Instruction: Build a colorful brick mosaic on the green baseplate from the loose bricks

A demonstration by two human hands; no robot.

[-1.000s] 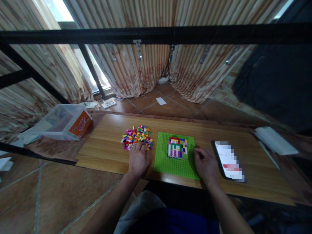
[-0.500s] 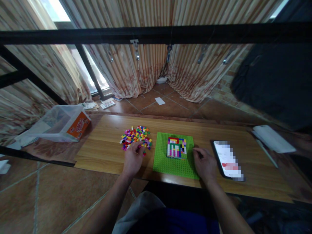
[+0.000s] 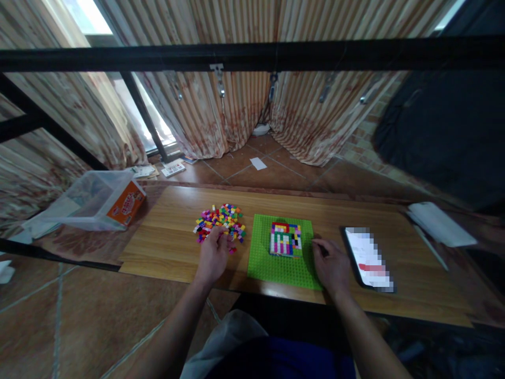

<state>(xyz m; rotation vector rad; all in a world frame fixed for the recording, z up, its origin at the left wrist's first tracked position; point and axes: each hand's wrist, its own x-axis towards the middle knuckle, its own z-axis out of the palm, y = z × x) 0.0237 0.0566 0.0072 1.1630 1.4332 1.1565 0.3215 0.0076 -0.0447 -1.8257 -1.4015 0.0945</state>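
Observation:
My left hand [image 3: 214, 256] reaches into the near side of a pile of small coloured toy bricks [image 3: 221, 217]. Its fingers are bent together among the bricks, and what they pinch, if anything, is too small to tell. A green baseplate [image 3: 261, 266] lies to the right of the pile. On it stands a low, multicoloured block of joined bricks [image 3: 284, 239], roughly square, with rows of white, pink, green, red and yellow. At the plate's right edge rests my right hand [image 3: 332, 266], fingers curled and thumb against the index finger. Whether it holds a brick cannot be seen.
A phone [image 3: 369, 258] with a lit screen lies right of my right hand on the wooden table [image 3: 158, 242]. Farther right are a white object [image 3: 442, 223] and a thin stick. A clear plastic box [image 3: 92, 202] with an orange label stands at the left. A black bar crosses beyond.
My left hand has shifted slightly left and farther into the bricks, its fingers curling. A bright loose brick near its fingertips sits slightly differently. The right hand stays in place.

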